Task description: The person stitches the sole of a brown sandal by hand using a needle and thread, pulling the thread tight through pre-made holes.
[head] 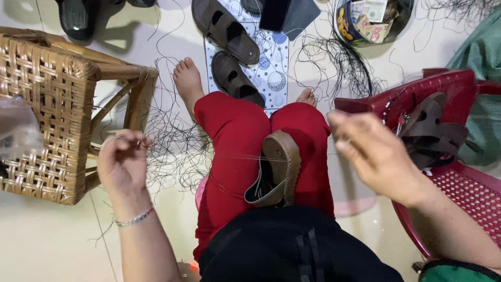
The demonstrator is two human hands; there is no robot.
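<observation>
A brown leather sandal with a tan stitched sole (279, 169) rests on its edge between the person's red-trousered knees (237, 136), midway between the 2 hands. The left hand (122, 162) pinches one end of a thin pale thread (229, 155) with its fingertips (140, 142) closed narrow. The right hand (373, 151), fingers curled shut, appears to pull the other end taut just above a dark red plastic chair (459, 177).

She wears bright red trousers (235, 141) that cover both legs down to the ankles, and a black top (292, 245) with a row of darker stitched stripes down its front. A thin silver beaded bracelet (134, 218) circles the left wrist. Both forearms are uncovered, with no sleeves, and her feet (187, 78) are bare.
</observation>
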